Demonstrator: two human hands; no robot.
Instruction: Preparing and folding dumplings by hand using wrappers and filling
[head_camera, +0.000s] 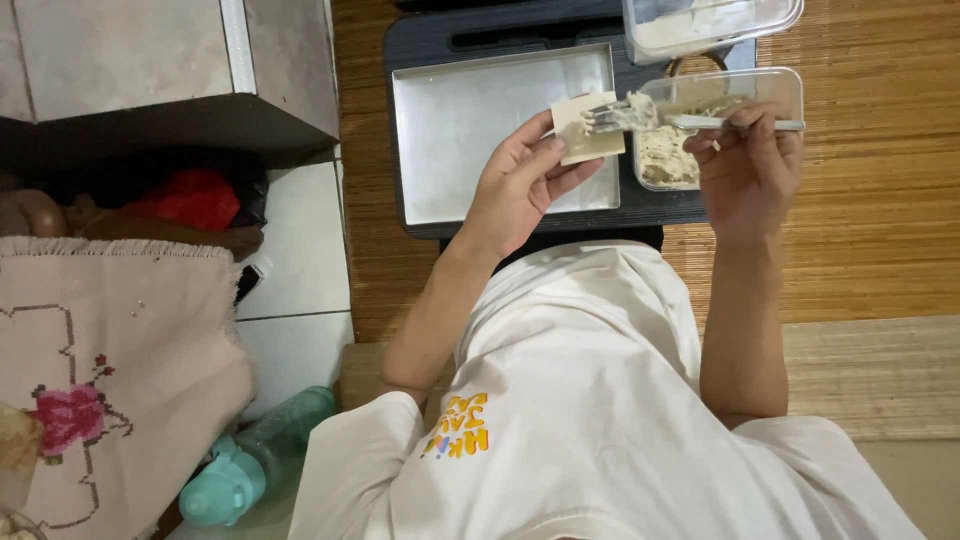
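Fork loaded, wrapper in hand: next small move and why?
Probably tip the fork so its filling drops onto the middle of the square wrapper. The right hand holds the fork with its loaded tines already over the wrapper, which lies flat on the left hand's fingers. The wrapper looks bare, and the metal tray beneath holds nothing.

Woven bamboo mat (880, 230) beside pale floor tiles (295, 260) — embroidered cloth (110, 380) at left.

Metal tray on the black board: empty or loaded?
Empty. The metal tray shows only bare shiny bottom; the square wrapper sits in the left hand above its edge.
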